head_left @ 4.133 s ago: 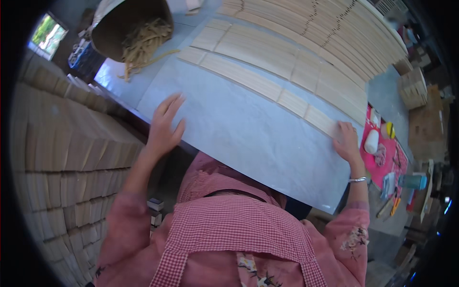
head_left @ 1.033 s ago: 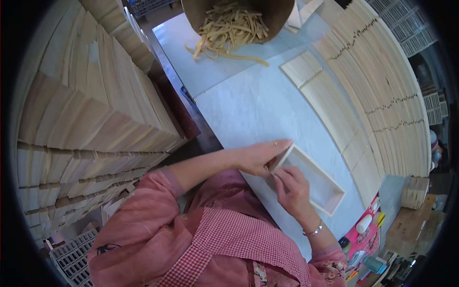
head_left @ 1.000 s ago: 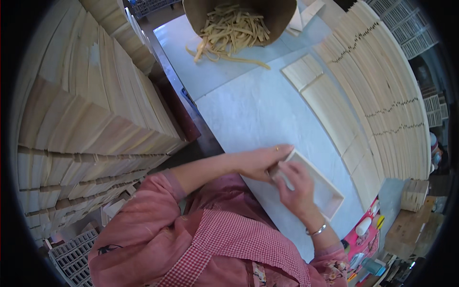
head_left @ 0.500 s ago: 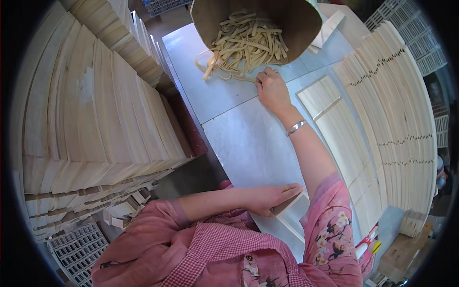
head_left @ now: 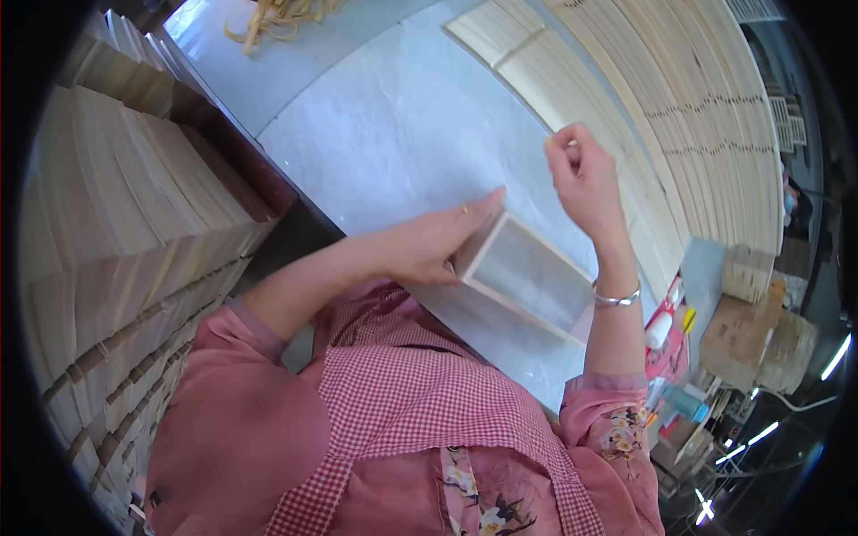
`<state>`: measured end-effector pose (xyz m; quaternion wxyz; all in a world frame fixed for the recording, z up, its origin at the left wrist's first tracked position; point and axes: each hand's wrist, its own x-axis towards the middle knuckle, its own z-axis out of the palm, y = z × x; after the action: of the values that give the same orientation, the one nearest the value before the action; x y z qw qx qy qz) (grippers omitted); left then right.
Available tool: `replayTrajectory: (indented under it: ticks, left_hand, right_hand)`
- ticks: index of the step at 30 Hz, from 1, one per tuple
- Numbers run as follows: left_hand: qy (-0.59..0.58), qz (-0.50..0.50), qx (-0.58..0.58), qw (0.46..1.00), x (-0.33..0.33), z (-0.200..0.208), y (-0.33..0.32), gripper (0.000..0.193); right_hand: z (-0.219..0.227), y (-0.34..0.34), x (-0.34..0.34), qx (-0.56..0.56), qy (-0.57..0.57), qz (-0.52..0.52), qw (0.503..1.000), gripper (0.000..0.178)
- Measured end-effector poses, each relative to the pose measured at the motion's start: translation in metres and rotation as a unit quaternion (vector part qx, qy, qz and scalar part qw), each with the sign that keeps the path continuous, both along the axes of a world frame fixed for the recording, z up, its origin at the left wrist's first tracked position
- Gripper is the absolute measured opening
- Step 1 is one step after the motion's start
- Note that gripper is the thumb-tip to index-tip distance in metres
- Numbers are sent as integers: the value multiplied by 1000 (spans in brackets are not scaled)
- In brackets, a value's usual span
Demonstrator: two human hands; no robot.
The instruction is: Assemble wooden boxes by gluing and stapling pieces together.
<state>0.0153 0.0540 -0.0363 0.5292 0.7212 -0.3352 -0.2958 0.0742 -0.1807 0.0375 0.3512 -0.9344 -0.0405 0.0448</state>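
My left hand [head_left: 436, 239] grips the short end of a rectangular pale wooden frame [head_left: 481, 250], thumb and fingers on either side. The frame is tilted above the grey-white tabletop [head_left: 384, 134], and the surface shows through its open middle. My right hand [head_left: 585, 183], with a silver bracelet at the wrist, is raised beyond the frame's right end. Its fingers are curled together in a pinch; I cannot make out anything between them. A few flat, pale yellow strips [head_left: 268, 25] lie at the far left of the table, cut off by the picture's top edge.
Tall stacks of wooden boards [head_left: 116, 196] rise on the left. Thin slats [head_left: 527, 62] lie on the table at right, beside a long row of jointed wooden pieces [head_left: 679, 116]. Cardboard boxes [head_left: 737, 330] and a blue bottle [head_left: 686, 404] are at lower right.
My right hand has come back from the strips toward my body, its fingers now curled. The left hand has lifted and turned the wooden frame. The view has shifted, leaving the strips' container out of sight.
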Motion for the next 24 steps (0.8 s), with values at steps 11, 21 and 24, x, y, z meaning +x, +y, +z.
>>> replayTrajectory:
  ticks: [11, 21, 24]
  left_hand:
    - [55, -6, 56, 997, -2, 12, -5, 112]
    - [-272, 24, 113, 955, 5, -10, -14, 109]
    - [-275, 22, 84, 957, 6, -16, -17, 107]
  right_hand:
    - [0, 13, -83, -46, 44, 127, 990, 12]
    - [-7, 73, -195, -92, -28, 144, 985, 17]
    - [-30, 60, -214, -114, -39, 108, 987, 19]
